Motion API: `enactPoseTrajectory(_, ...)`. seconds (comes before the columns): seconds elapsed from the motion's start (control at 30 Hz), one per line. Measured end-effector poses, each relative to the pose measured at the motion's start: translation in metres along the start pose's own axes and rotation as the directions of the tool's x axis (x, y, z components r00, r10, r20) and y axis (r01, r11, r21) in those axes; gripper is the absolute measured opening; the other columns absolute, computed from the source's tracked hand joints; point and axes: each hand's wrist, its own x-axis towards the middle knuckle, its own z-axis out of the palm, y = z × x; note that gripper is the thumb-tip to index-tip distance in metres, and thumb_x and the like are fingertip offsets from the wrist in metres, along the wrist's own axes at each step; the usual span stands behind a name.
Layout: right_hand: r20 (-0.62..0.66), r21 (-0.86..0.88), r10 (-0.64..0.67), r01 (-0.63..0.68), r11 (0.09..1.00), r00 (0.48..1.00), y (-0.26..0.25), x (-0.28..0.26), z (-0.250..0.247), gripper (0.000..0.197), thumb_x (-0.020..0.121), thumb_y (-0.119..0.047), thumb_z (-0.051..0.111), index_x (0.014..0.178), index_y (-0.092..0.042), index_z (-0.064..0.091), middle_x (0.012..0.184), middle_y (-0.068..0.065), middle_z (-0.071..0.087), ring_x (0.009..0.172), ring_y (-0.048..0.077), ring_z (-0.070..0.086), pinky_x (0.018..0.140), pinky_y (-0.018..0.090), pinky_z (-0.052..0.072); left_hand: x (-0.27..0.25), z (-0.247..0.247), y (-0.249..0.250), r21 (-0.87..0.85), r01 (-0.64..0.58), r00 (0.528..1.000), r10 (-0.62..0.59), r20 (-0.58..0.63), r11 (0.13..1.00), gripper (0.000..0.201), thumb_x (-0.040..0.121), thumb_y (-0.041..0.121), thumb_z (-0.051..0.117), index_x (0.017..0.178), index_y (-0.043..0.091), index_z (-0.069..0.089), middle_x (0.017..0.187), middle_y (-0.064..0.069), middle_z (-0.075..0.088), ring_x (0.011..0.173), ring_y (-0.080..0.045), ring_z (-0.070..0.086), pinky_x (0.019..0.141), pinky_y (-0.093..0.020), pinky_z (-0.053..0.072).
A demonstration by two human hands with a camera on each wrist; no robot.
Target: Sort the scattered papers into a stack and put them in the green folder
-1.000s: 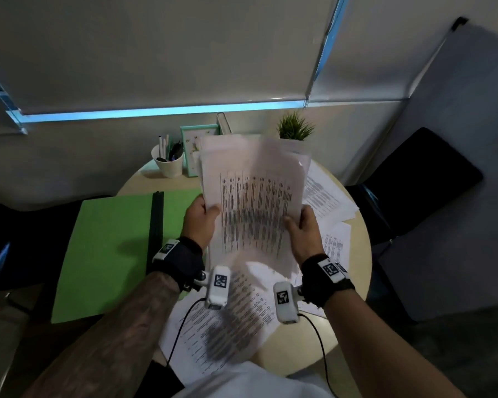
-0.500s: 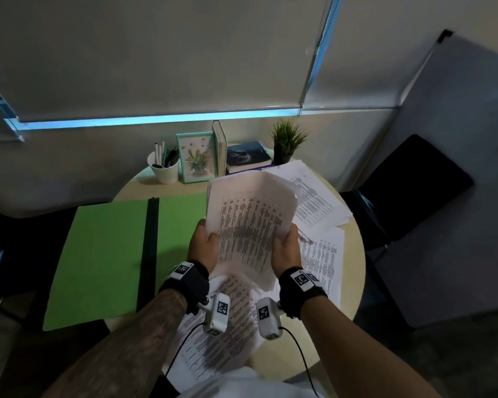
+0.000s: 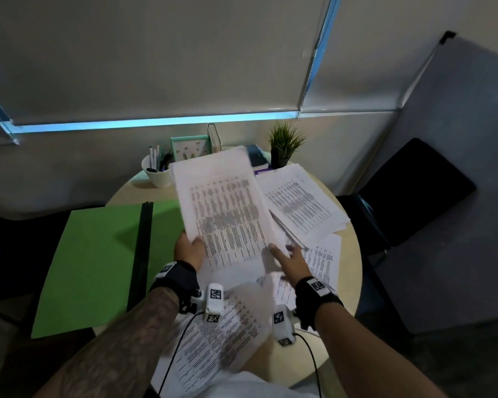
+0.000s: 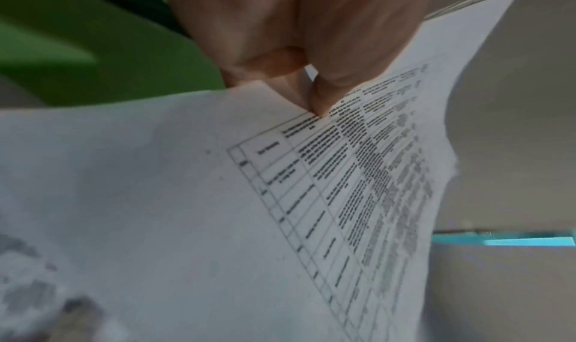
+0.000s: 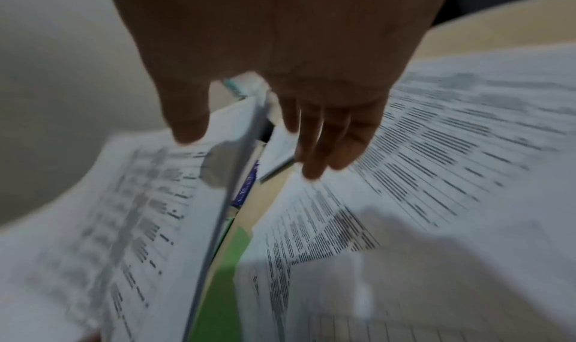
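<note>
Above the round table (image 3: 348, 285), the left hand (image 3: 191, 249) is reaching forward with its wrist low, gripping a stack of papers (image 3: 227, 214) by the near left edge; thumb on the printed face, fingers curled behind. The stack is rising up and away from the grip, tilted, its far end hanging over the pen cup (image 3: 157, 173) and picture frame (image 3: 189, 147). The right hand (image 3: 288, 258) is hovering just right of the stack with fingers spread and straight, holding nothing; whether a fingertip is brushing the stack's edge is unclear through the blur. Loose sheets (image 3: 302, 202) are lying under and beyond it. The green folder (image 3: 98, 262) is lying open to the left, well clear of both hands.
</note>
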Motion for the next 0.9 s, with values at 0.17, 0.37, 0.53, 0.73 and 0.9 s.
enactPoseTrajectory(0.17,0.22,0.248,0.042,-0.098,0.964,0.975,0.027,-0.007,0.009,0.015,0.087,-0.015,0.068,0.094,-0.005,0.058,0.089,0.013,0.068,0.056,0.017,0.058,0.049,0.025,0.041,0.009,0.026,-0.032,-0.131,0.176,0.984,-0.174,0.032,0.976,0.054,0.089,0.028,0.061,0.136,0.007,0.045,0.138,-0.007,0.053,0.126,-0.03,0.05,0.108,-0.05,0.04)
enactPoseTrajectory(0.37,-0.168,0.196,0.07,-0.036,0.98,0.983,0.043,0.044,-0.037,0.012,0.088,0.001,0.055,0.077,-0.004,0.058,0.053,0.007,0.051,0.046,0.019,0.042,0.053,0.031,0.039,-0.019,0.03,-0.044,0.221,0.023,0.962,-0.081,0.259,0.975,0.013,0.095,0.018,0.056,0.107,0.012,0.056,0.112,-0.011,0.061,0.098,-0.028,0.059,0.082,-0.034,0.049)
enactPoseTrajectory(0.53,-0.345,0.087,0.062,-0.034,0.996,0.937,0.028,0.1,-0.104,0.025,0.087,-0.001,0.056,0.063,-0.007,0.054,0.058,0.013,0.05,0.056,0.024,0.043,0.062,0.038,0.039,-0.027,-0.003,-0.085,0.789,-0.084,0.967,-0.141,0.211,0.609,0.057,0.089,0.035,0.062,0.14,0.015,0.043,0.145,-0.007,0.041,0.128,-0.028,0.047,0.107,-0.037,0.04)
enactPoseTrajectory(0.73,-0.247,0.111,0.164,-0.141,0.984,0.955,-0.007,0.152,-0.142,0.009,0.087,-0.005,0.061,0.079,-0.001,0.06,0.081,0.019,0.063,0.06,0.024,0.058,0.051,0.027,0.045,-0.04,-0.004,-0.111,0.878,-0.074,0.958,-0.21,0.194,0.474,0.08,0.086,0.047,0.061,0.151,0.023,0.022,0.161,-0.004,0.014,0.147,-0.03,0.019,0.119,-0.041,0.024)
enactPoseTrajectory(0.9,-0.306,-0.093,0.099,-0.133,0.987,0.947,0.013,0.136,-0.115,0.042,0.094,-0.027,0.059,0.128,-0.008,0.044,0.104,0.02,0.063,0.084,0.03,0.061,0.076,0.036,0.048,-0.05,0.008,-0.113,0.92,-0.025,0.97,-0.214,0.118,0.392,0.083,0.083,0.048,0.063,0.151,0.03,0.018,0.162,0.001,0.008,0.145,-0.031,0.018,0.114,-0.048,0.03)
